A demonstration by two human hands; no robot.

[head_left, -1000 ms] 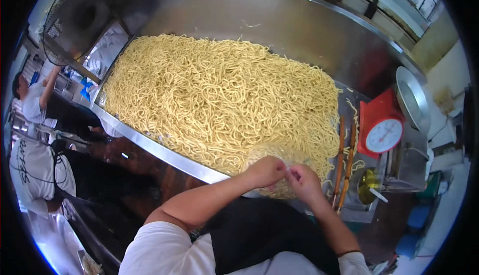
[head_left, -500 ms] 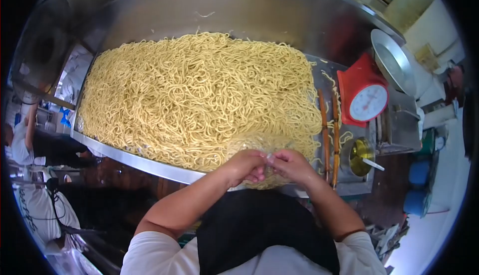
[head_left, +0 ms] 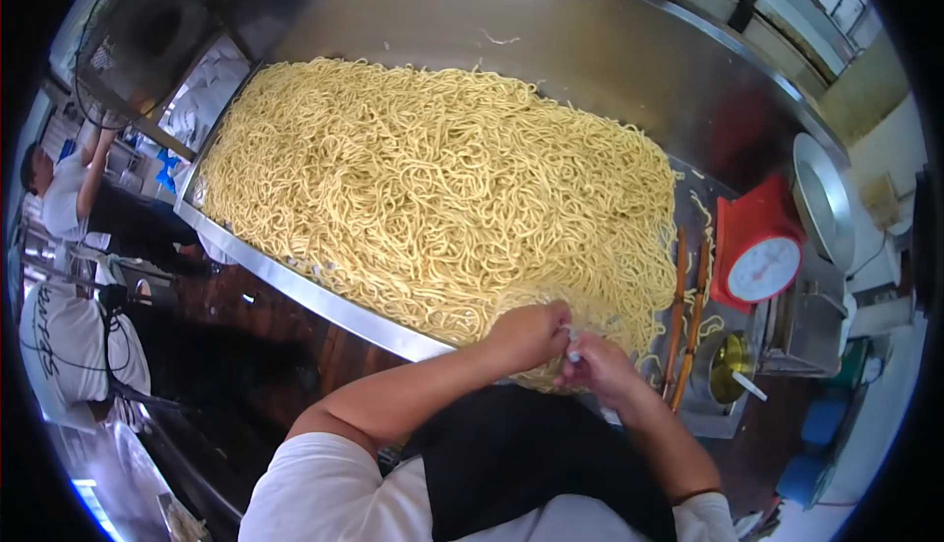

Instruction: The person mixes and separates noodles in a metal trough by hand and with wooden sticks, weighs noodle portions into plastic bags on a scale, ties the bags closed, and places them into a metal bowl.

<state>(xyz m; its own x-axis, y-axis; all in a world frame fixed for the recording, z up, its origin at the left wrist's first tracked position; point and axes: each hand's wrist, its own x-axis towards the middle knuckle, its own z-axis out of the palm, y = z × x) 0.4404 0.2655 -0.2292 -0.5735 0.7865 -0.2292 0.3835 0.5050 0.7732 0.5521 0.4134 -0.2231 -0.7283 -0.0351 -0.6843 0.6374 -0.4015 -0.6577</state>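
Yellow noodles [head_left: 442, 188] lie in a wide heap in a metal trough [head_left: 334, 316]. At the near right edge of the heap sits a clear plastic bag [head_left: 539, 377] with noodles in it, partly behind my hands. My left hand [head_left: 531, 335] is closed on the gathered top of the bag. Close beside it, my right hand [head_left: 602, 367] also grips the twisted plastic. The two hands are almost touching, above the bag.
Two wooden sticks [head_left: 691, 331] lie right of the noodles, near a red scale [head_left: 755, 252] with a metal pan [head_left: 822, 198]. A bowl of yellow liquid [head_left: 730, 365] holds a white-handled utensil. Two people [head_left: 74, 193] [head_left: 74, 345] stand at the left, beyond a fan [head_left: 147, 35].
The view has turned, shifting the trough and scale in frame. My hands stay on the bag's neck; my right hand has moved slightly lower than my left, and a twisted plastic end shows between them.
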